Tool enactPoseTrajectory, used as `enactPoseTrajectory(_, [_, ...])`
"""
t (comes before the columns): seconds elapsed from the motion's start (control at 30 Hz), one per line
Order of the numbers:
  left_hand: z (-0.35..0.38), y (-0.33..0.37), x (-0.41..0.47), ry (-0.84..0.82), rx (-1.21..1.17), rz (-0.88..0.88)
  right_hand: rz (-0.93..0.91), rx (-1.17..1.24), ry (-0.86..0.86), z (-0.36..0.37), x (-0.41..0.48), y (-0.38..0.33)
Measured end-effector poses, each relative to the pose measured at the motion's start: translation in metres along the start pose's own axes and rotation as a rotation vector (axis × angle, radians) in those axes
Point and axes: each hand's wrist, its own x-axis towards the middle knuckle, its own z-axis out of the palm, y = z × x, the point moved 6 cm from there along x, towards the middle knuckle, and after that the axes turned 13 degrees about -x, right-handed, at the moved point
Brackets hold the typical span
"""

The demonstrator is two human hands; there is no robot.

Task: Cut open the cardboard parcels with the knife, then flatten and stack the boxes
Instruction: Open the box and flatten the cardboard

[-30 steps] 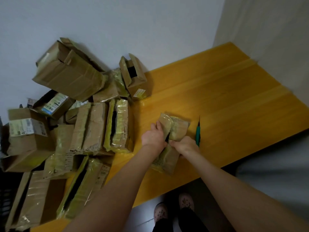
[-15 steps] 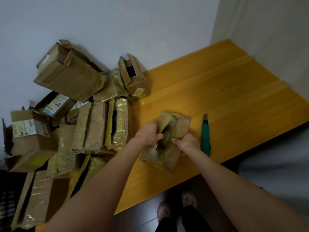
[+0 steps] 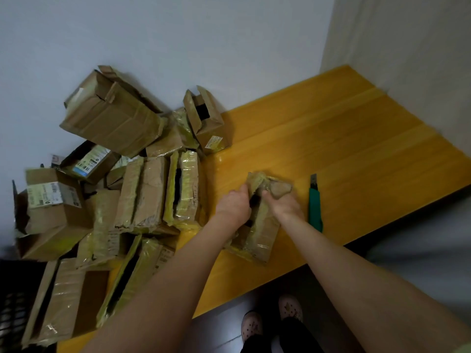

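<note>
**Two hands are holding a small parcel open**

A small parcel [image 3: 262,235] is lying near the front edge of the yellow desk [image 3: 356,149], and a dark slit is showing along its top. The left grip [image 3: 234,205] is curling its fingers over the left side of the slit. Its fingertips are going inside, where they cannot be seen. The right grip [image 3: 285,207] is pinching the crumpled flap at the far end, with its thumb lying on the edge of the slit. The inside of the parcel is too dark to make out.

The green knife [image 3: 315,207] is lying flat at 3 o'clock from the parcel, just beside the right grip and not touching it. Its grey blade tip is pointing toward 12 o'clock.

At 9 o'clock a big pile of boxes [image 3: 142,192] is sitting against the wall [image 3: 204,34]. Many are shining with tape, and some are being cut off by the left edge of the view. Their labels are too blurry to read. At 6 o'clock two spotted shoes [image 3: 290,308] are peeking out below the desk edge.
</note>
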Motion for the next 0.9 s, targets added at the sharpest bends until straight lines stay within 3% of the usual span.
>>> enactPoseTrajectory(0.2, [0.0,0.008,0.011,0.074,0.081,-0.048,0.008,-0.054,0.039,-0.007,0.008,-0.001])
enactPoseTrajectory(0.4, [-0.002,0.02,0.02,0.12,0.216,0.056,-0.009,-0.108,0.036,-0.008,0.016,0.0])
enactPoseTrajectory(0.67, [-0.017,0.007,0.029,-0.005,0.116,0.123,-0.042,-0.152,0.067,-0.01,0.017,0.001])
enactPoseTrajectory(0.83, [-0.021,0.006,0.027,0.051,0.11,0.101,-0.036,-0.109,0.071,-0.011,0.012,-0.003])
enactPoseTrajectory(0.9, [-0.015,0.01,0.025,0.06,0.143,0.076,-0.089,-0.121,0.146,-0.018,0.007,-0.009])
